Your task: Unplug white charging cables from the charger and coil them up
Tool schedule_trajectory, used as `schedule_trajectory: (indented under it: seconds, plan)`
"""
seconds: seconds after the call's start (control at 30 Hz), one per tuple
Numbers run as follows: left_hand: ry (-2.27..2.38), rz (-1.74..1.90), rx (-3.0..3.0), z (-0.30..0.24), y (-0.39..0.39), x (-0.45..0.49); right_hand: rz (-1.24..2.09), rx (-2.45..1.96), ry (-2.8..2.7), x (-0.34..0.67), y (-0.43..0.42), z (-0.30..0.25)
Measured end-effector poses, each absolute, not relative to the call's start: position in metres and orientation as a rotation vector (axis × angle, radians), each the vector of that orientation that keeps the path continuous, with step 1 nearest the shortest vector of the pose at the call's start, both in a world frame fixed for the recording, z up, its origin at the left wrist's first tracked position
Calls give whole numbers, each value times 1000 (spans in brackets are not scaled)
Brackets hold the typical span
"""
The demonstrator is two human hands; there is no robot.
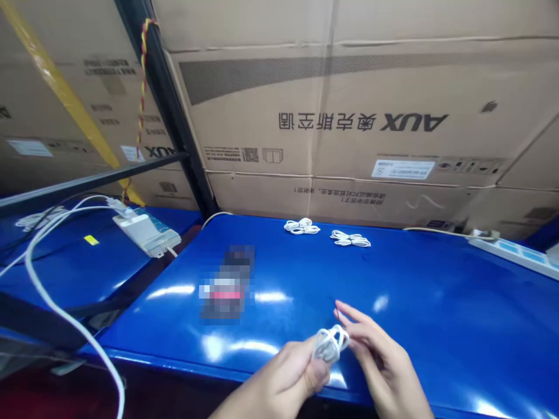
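My left hand (pixel 288 378) is closed around a small coil of white cable (pixel 331 343), pinching it between thumb and fingers just above the near edge of the blue table (pixel 437 291). My right hand (pixel 375 355) touches the same coil from the right, its fingers bent around the loops with the upper fingers stretched out. Two more bundled white cables lie at the far side of the table, one (pixel 301 226) to the left and one (pixel 350 238) to the right.
A blurred-out object (pixel 227 283) sits left of centre on the table. Large cardboard boxes (pixel 349 116) stand behind. A white power strip (pixel 515 251) lies at the far right. Left, another blue surface holds a white adapter (pixel 146 233) and a long white cord (pixel 56 302). A black frame post (pixel 170 105) stands between.
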State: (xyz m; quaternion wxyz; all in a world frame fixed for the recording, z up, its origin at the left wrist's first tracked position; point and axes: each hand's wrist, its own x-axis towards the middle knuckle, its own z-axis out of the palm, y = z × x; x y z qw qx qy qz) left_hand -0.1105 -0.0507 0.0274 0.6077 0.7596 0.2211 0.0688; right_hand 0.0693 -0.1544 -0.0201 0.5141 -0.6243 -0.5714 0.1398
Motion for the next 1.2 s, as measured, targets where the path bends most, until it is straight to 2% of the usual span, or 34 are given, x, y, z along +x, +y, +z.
schedule_trajectory:
  seconds: [0.23, 0.43, 0.73, 1.07, 1.2]
  plan:
    - [423, 185, 1791, 34, -45, -109, 476, -1225, -1585, 69, -156, 0]
    - [486, 135, 1767, 31, -48, -109, 570, -1288, -1396, 64, -156, -6]
    - [511, 118, 1405, 24, -48, -105, 794, -1121, -1210, 52, -150, -5]
    - [520, 174, 1387, 17, -45, -104, 484, -1144, -1237, 35, -139, -15]
    - [487, 216, 1338, 15, -44, -101, 202, -1321, -1376, 45, -147, -31]
